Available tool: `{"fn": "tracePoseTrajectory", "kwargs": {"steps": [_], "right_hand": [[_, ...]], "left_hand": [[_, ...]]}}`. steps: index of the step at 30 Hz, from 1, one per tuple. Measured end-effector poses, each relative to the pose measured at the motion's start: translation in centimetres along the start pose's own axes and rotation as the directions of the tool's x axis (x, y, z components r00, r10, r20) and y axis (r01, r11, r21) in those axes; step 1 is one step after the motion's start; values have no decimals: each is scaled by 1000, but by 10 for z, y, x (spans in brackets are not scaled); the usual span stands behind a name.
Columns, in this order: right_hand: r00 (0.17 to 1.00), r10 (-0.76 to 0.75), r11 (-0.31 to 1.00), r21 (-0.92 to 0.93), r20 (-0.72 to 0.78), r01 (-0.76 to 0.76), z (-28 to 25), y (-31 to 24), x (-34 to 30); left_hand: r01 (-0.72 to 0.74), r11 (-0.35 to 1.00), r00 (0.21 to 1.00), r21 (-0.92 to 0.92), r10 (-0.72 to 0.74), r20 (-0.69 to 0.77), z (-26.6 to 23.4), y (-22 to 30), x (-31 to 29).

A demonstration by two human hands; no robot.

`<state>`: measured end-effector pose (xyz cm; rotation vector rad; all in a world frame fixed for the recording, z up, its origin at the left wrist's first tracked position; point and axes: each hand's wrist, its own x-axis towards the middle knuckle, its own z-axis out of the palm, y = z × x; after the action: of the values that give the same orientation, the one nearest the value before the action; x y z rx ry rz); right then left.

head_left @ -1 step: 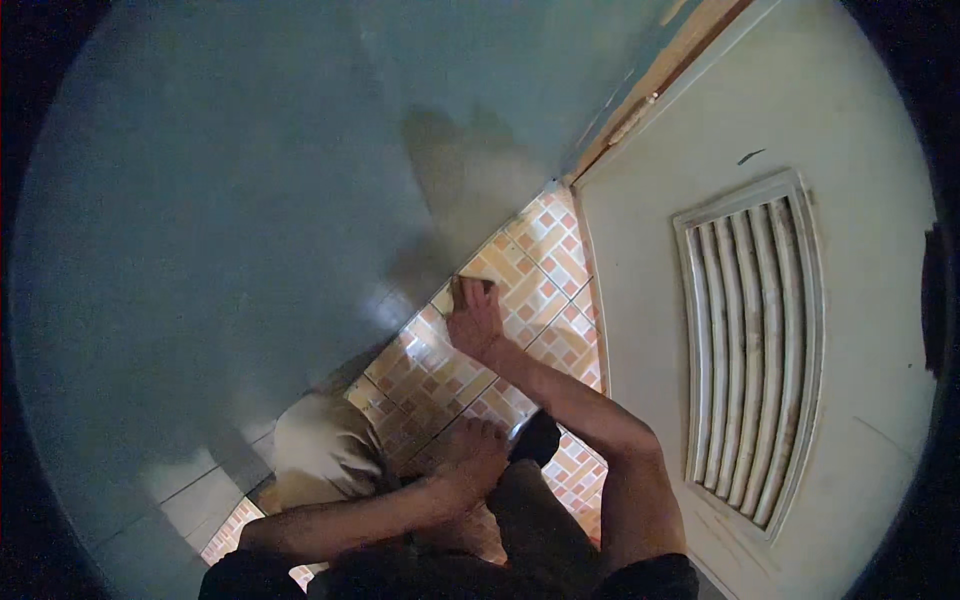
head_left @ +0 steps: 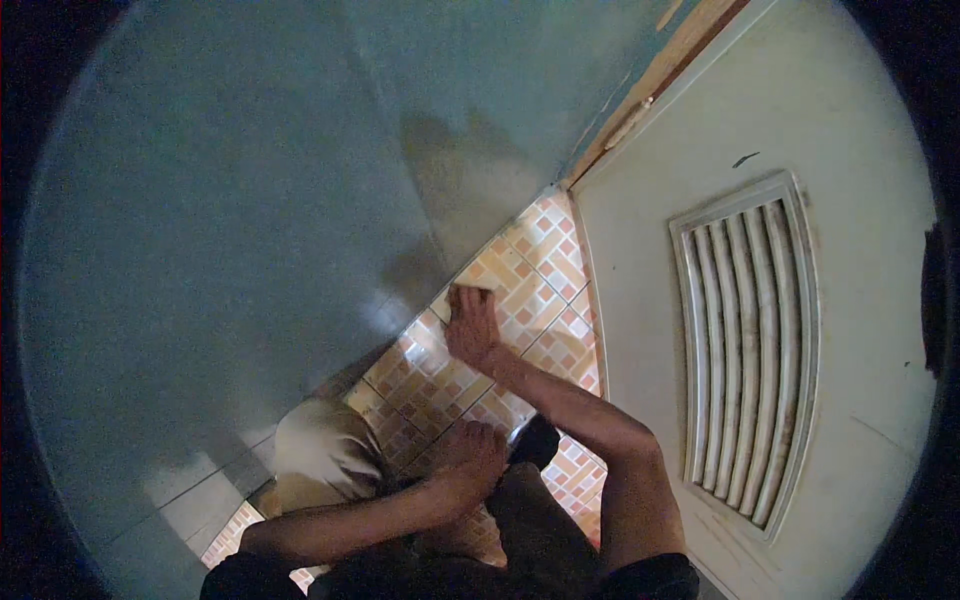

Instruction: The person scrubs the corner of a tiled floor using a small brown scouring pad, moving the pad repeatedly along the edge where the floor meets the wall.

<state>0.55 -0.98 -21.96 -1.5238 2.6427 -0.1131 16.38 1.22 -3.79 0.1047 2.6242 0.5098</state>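
My right hand (head_left: 472,325) reaches down to the patterned tile floor (head_left: 535,255), close to the line where it meets the blue-green wall (head_left: 240,220). Its fingers are bent together and point at the foot of the wall. Something dark shows at the fingertips, too small and shadowed to name. Nearer to me, my left hand (head_left: 470,462) is closed, knuckles up, between my legs. Whatever it may hold is hidden under the fingers. A black item (head_left: 537,440) with a pale edge lies just right of it; its kind is unclear.
At the right stands a cream door (head_left: 870,300) with a slatted vent (head_left: 745,370) in its lower part. Worn brown wood (head_left: 628,125) runs along the door's edge by the wall. My light-clothed left knee (head_left: 325,450) is close to the wall. Grey tiles (head_left: 195,505) line the lower left.
My right hand has shifted slightly nearer to me, its fingers a little farther from the wall's foot. My left hand's fingers look slightly more curled.
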Motion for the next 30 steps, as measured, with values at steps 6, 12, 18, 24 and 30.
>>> {"fn": "tracePoseTrajectory", "kwargs": {"steps": [6, 12, 18, 24, 30], "right_hand": [[999, 40, 978, 205, 35, -47, 0, 13, 6], [985, -39, 997, 74, 166, 27, -16, -4, -18], [976, -31, 997, 76, 214, 15, 6, -15, -55], [993, -3, 998, 67, 118, -5, -9, 22, -51], [992, 112, 989, 87, 56, -117, -4, 74, -23]], "left_hand": [[43, 992, 999, -116, -41, 18, -11, 3, 1], [-59, 989, 998, 132, 58, 10, -16, 2, -3], [10, 1000, 999, 22, -11, 31, -4, 2, 1], [-47, 996, 986, 72, 35, 164, -29, 1, 4], [71, 997, 997, 13, -71, -27, 30, 3, 7]]}}
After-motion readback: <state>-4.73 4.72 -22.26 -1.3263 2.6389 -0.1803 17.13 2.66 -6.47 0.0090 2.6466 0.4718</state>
